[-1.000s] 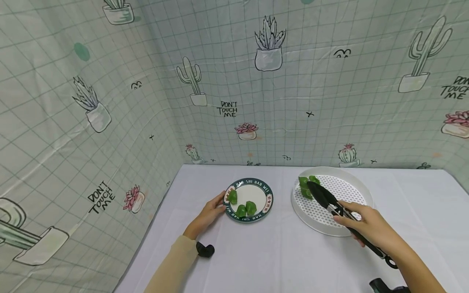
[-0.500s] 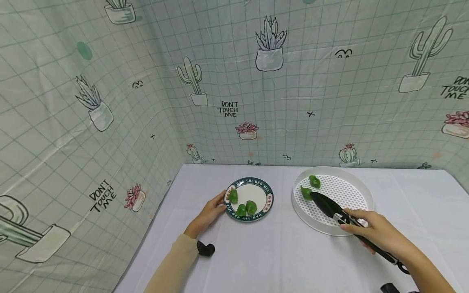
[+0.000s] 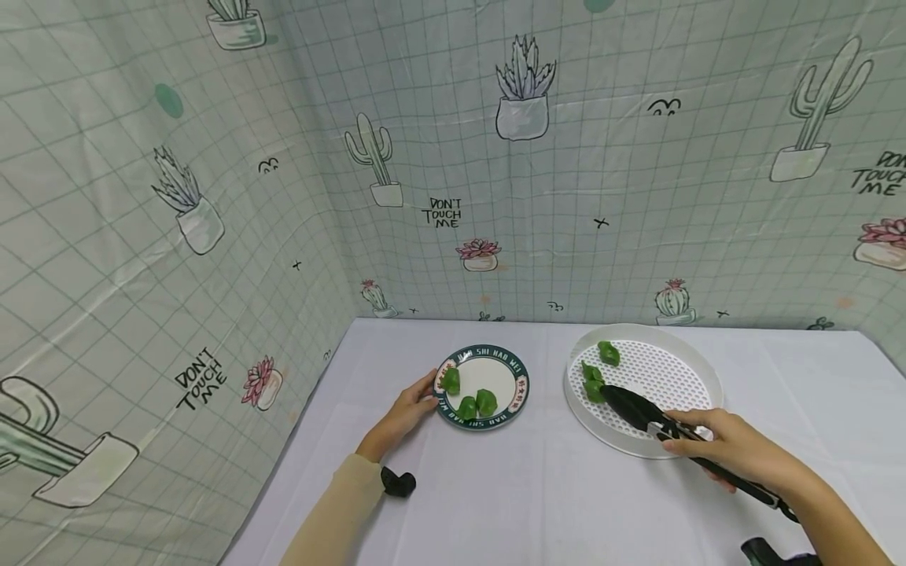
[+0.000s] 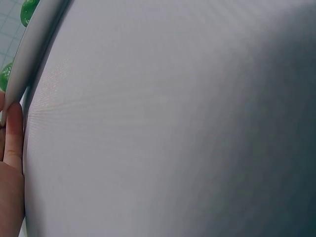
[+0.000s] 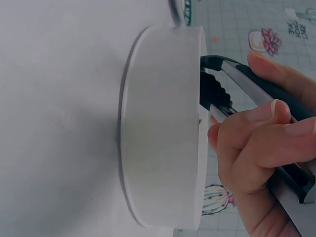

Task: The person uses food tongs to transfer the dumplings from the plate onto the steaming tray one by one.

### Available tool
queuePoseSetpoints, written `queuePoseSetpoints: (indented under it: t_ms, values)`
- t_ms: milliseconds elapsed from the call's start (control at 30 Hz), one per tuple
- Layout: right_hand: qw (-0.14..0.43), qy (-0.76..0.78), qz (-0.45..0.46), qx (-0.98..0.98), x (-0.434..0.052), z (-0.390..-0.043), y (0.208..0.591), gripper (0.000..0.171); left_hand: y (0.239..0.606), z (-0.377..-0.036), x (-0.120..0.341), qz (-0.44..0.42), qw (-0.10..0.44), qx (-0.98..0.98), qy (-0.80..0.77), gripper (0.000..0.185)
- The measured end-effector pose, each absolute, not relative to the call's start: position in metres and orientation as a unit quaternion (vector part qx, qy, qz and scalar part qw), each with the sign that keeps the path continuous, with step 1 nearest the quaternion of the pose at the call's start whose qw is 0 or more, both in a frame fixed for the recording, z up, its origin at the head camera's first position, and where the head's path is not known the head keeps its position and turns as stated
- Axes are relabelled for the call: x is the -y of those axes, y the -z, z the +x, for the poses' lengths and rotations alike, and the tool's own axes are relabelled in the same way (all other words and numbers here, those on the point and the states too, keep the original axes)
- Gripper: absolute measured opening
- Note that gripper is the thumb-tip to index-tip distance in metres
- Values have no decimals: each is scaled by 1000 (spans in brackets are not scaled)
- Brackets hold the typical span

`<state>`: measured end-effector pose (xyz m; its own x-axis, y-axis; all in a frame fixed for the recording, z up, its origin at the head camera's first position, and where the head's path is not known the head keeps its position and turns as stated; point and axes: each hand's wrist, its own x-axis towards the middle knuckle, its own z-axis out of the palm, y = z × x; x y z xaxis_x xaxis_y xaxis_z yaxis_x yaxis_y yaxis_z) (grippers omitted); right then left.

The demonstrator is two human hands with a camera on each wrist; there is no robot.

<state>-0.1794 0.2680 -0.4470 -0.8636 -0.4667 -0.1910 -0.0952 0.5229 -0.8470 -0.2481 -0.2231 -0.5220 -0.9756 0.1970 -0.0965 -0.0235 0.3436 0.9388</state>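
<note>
While my left hand (image 3: 403,413) rests on the white table (image 3: 495,495), its fingers lie fairly straight against the 9 o'clock edge of the small green-rimmed plate (image 3: 495,372), touching the rim without curling round it; the left wrist view shows one fingertip (image 4: 12,123) pressed to the underside of that rim. I count three green pieces on the plate: one (image 3: 450,381) at about 9 o'clock, just beside my fingers, and two (image 3: 476,404) touching each other near 6 o'clock. Further right sits the white perforated tray (image 3: 679,440), well apart from the plate. A green piece (image 3: 608,352) lies alone in it at roughly 11 o'clock, and another (image 3: 591,387) sits near 9 o'clock by the tray's wall. The black tips of the tongs (image 3: 640,413) reach that second piece; I cannot tell whether they clamp it or merely touch it. My right hand (image 3: 736,452) grips the tongs' handles at the tray's 5 o'clock side, fingers curled round them, as the right wrist view confirms with my fingers (image 5: 256,143) wrapped over both arms.
</note>
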Motion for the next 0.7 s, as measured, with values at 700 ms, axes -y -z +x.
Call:
queuePoseSetpoints:
  t_ms: [700]
  values:
    - [213, 459, -138, -851, -279, -177, 444, 71, 523, -248, 222, 49, 89, -816, -570, 60]
